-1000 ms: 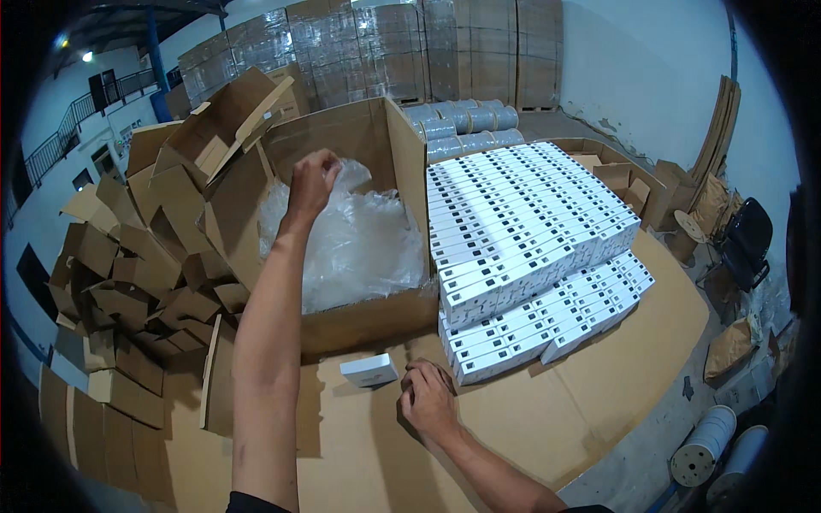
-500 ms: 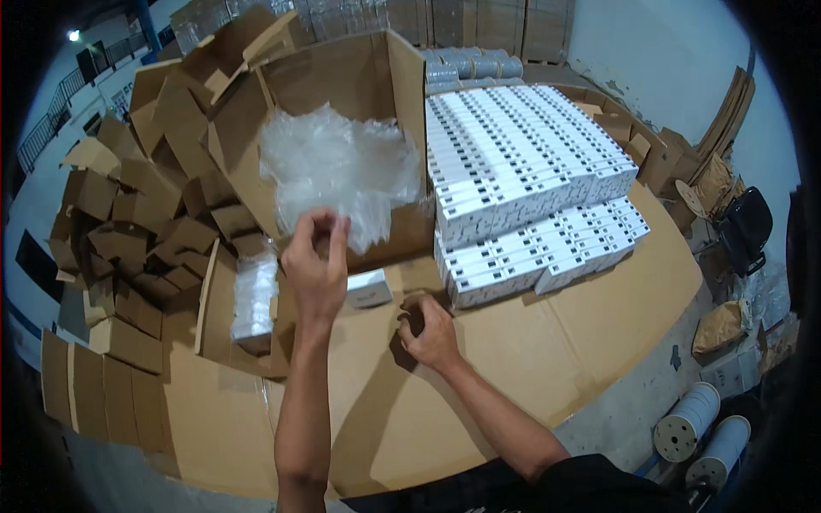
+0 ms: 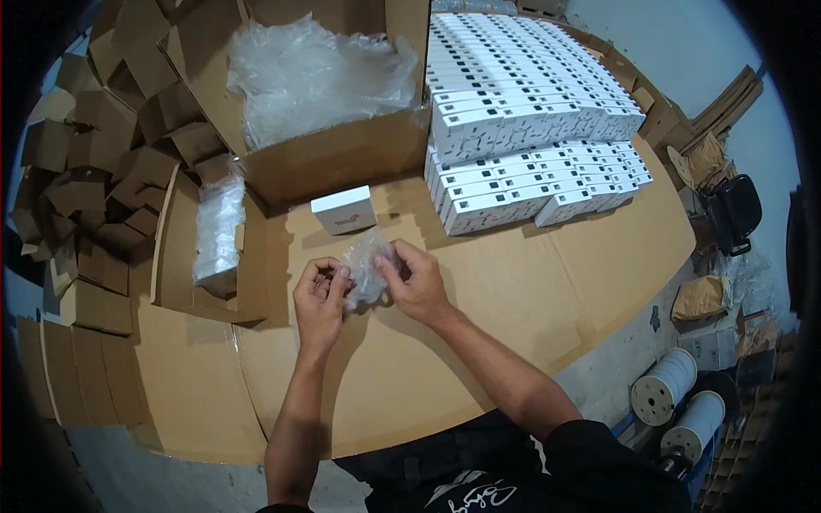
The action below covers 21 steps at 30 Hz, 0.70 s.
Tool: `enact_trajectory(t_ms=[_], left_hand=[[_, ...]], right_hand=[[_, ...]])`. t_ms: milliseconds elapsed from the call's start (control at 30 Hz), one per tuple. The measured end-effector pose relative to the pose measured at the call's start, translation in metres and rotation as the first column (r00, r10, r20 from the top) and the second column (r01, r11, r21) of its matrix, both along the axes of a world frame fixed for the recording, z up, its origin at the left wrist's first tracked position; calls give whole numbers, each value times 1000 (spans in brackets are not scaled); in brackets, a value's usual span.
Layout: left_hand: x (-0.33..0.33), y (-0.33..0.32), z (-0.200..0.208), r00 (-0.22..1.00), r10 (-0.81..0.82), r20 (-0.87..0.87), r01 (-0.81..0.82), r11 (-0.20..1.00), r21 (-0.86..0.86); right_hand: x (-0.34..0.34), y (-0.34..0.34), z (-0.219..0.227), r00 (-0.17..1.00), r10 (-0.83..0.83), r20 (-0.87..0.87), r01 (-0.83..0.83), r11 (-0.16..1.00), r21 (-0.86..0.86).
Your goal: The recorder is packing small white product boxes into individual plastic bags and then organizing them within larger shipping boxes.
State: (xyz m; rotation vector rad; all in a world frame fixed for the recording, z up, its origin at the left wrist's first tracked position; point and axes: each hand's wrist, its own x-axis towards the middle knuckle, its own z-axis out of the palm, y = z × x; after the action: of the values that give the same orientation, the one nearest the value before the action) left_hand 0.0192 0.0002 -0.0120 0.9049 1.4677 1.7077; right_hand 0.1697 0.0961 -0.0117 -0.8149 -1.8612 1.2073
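A crumpled clear plastic bag [image 3: 368, 269] is stretched between my two hands, above the cardboard-covered table. My left hand [image 3: 323, 295] pinches its left side with thumb and fingers. On the other side, my right hand [image 3: 415, 282] grips the bag between thumb and fingers. Just beyond them a small white box [image 3: 344, 210] stands upright on the table. Behind that, a large open carton [image 3: 342, 158] holds a heap of clear plastic bags [image 3: 316, 81].
At the right stand tight rows of white boxes [image 3: 530, 111] in two levels. A shallow open carton [image 3: 252, 295] with plastic-wrapped items [image 3: 220, 231] sits at the left. Beyond it, many open brown boxes [image 3: 94, 188] are piled. Cable spools [image 3: 665, 385] stand on the floor at right.
My left hand has come down from beside the large carton, and a plastic bag now shows between both hands. The view has tilted lower.
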Motion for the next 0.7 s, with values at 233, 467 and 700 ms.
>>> enact_trajectory(t_ms=[233,467,700], left_hand=[[-23,-1,-1,963,-13,270,22,999,-29],[-29,-8,-4,924,-42,380,37,999,21],[4,-3,7,876,26,481,-30,1000,1]], right_hand=[[-2,13,-7,980,-109,-163,87,987,-138],[-4,15,-3,982,-93,-162,58,976,-211],[-7,9,-8,961,-88,-262,20,968,-249]])
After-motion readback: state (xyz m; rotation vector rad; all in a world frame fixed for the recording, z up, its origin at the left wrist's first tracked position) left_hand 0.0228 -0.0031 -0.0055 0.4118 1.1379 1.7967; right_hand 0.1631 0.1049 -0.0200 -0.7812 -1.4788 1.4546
